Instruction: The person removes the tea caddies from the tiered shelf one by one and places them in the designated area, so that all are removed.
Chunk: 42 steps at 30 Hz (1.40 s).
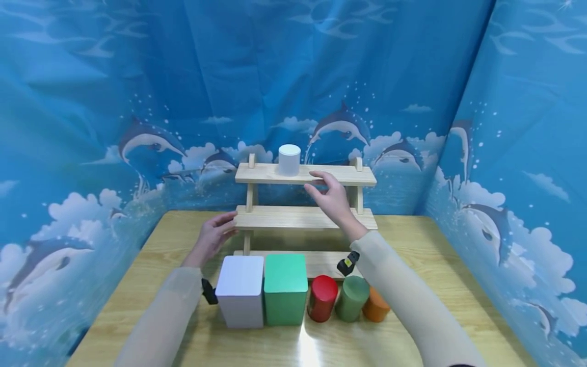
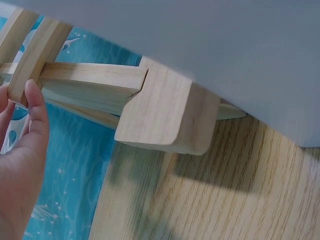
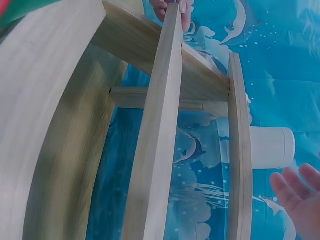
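Observation:
A stepped wooden display stand (image 1: 284,218) with three shelves stands at the back of the table. My left hand (image 1: 213,238) pinches the left end of its middle shelf; in the left wrist view the thumb and fingers (image 2: 36,107) lie on either side of the board. On the top shelf a white cylinder (image 1: 289,160) stands upright, left of centre. My right hand (image 1: 334,199) is in front of the top shelf, to the right of the cylinder and apart from it. Its fingers are relaxed and hold nothing; the right wrist view shows the fingertips (image 3: 287,187) near the cylinder.
In front of the stand, a white box (image 1: 240,293), a green box (image 1: 285,290), a red cylinder (image 1: 323,298), a green cylinder (image 1: 352,298) and an orange cylinder (image 1: 376,306) form a row on the wooden table (image 1: 151,275). Blue dolphin-print curtains (image 1: 229,92) surround the table.

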Motion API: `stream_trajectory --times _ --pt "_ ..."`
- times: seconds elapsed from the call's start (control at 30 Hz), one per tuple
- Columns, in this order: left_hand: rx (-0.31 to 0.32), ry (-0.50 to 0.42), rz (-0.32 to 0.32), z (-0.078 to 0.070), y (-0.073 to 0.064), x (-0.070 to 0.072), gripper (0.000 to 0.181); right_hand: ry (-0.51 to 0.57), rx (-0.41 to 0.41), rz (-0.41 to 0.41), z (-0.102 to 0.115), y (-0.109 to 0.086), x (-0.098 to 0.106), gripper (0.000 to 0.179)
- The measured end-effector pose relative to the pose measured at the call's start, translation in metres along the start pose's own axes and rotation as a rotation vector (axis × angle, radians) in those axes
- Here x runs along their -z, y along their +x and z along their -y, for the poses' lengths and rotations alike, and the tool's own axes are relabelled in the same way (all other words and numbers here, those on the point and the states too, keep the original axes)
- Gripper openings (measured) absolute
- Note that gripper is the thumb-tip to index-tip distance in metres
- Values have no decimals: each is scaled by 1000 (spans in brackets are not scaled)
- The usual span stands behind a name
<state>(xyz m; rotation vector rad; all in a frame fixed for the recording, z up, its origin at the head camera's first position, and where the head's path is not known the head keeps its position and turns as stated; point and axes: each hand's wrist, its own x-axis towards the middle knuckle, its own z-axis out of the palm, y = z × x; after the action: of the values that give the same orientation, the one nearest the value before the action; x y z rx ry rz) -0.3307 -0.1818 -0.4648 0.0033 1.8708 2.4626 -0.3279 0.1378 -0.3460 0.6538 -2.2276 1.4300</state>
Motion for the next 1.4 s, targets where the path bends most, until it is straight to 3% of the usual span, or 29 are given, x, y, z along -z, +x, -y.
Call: stream_trajectory --times 0.23,0.43,0.7,1.0,1.4 --pt "16 22 2 3 -3 2 45 69 -93 -47 -1 14 -12 38" --pt "15 27 -1 2 -3 5 47 8 -142 -70 1 31 -23 39" --pt "20 35 -18 1 -3 3 47 -50 -135 -47 -7 52 -34 45" --pt "15 44 -24 0 -2 2 47 -45 -131 -69 -10 62 -41 55" --pt "-14 30 -11 2 0 0 45 -96 -133 -56 -15 76 -47 55"
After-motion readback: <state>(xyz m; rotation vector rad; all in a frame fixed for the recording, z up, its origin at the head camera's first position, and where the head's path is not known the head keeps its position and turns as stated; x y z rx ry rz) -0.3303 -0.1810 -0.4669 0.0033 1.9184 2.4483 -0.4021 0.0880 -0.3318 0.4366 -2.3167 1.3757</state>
